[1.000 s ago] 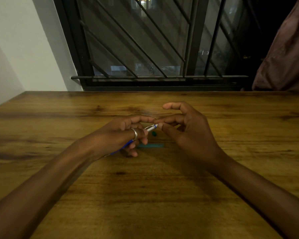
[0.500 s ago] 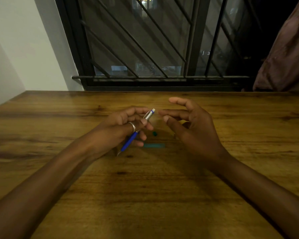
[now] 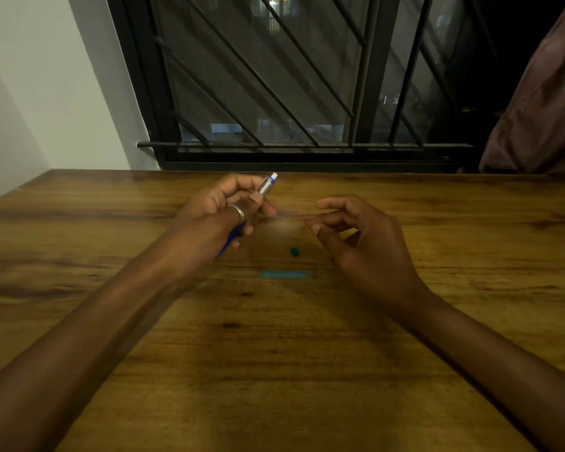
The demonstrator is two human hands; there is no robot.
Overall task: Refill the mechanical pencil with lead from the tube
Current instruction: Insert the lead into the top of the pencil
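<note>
Wooden table (image 3: 274,370) on my feed: left hand (image 3: 216,210) grips pencil (image 3: 268,184) angled toward 1 o'clock, right hand (image 3: 366,243) loosely curled (pinching? can't tell).

Head view, looking down-forward over table (image 3: 307,370).

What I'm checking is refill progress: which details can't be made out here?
Head view: mechanical pencil, barrel mostly hidden in the grip of the left hand, tip blurred.
Head view: right hand, any lead between its fingertips too thin and blurred.
Head view: lead tube, blurred; open or capped unclear.
</note>
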